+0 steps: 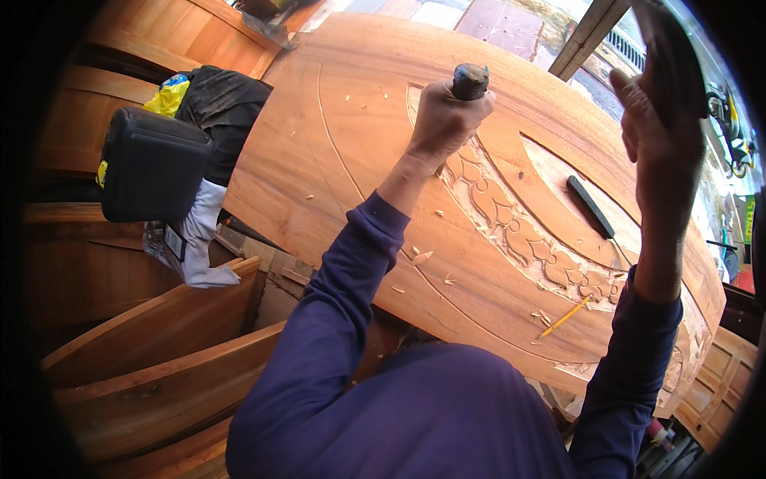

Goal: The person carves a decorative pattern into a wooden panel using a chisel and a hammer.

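My left hand (448,120) is closed around an upright chisel; only the worn, blunt top of its handle (471,81) shows, and the blade is hidden below my fist. It stands at the upper end of a carved floral band (511,219) on a large curved wooden panel (351,231). My right hand (666,152) is raised at the right, gripping a dark, club-like mallet (673,60) whose outline is partly lost at the picture's rim. Between my arms, a black-handled tool (589,206) with a thin metal shaft lies on the panel. A yellow pencil (565,317) rests near the band's lower end.
Pale wood chips (423,257) are scattered over the panel. At the left stand a black plastic case (155,164), dark cloth (219,120), white cloth (209,239) and a yellow bag (167,96). Curved wooden pieces (159,359) lean at the lower left. A wooden post (589,38) rises beyond the panel.
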The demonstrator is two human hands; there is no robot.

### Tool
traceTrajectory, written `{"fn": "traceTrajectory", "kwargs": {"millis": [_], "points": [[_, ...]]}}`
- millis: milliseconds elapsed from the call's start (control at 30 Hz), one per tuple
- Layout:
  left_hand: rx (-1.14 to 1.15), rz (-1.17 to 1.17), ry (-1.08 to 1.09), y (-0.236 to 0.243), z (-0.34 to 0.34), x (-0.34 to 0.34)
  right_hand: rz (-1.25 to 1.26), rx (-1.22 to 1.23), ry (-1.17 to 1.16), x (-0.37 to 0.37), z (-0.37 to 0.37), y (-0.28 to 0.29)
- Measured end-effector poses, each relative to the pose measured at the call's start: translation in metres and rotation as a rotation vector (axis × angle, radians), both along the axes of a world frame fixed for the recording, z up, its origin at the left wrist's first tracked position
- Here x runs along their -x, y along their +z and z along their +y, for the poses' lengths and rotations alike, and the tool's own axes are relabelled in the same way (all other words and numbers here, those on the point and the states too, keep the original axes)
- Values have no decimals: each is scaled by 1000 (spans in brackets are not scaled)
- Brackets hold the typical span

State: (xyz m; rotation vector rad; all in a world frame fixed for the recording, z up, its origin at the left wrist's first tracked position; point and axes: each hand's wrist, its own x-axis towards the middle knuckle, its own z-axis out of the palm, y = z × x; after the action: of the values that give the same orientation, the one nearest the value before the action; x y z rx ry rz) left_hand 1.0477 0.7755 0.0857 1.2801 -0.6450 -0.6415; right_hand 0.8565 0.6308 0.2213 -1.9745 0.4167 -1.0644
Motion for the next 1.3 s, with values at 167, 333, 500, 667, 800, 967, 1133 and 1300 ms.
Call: {"fn": "traceTrajectory", "kwargs": {"millis": [167,333,500,667,800,967,1133,1300], "points": [[-30,21,-6,3,7,2,-128,7,-134,2,-44,42],[17,-163,37,-8,8,8,156,1171,-473,-12,-21,-20],[121,-136,-21,-13,22,12,187,367,193,-40,49,-57],[157,8,-184,-23,20,-3,549,-12,237,-27,67,-48],[47,211,-49,5,9,-19,-38,-71,184,-11,57,-77],[-5,52,-40,6,11,12,13,-208,98,22,47,-31],[13,127,-79,4,11,11,2,-81,-51,24,42,3],[13,88,-97,8,-1,20,-173,28,-71,46,-19,55]]}}
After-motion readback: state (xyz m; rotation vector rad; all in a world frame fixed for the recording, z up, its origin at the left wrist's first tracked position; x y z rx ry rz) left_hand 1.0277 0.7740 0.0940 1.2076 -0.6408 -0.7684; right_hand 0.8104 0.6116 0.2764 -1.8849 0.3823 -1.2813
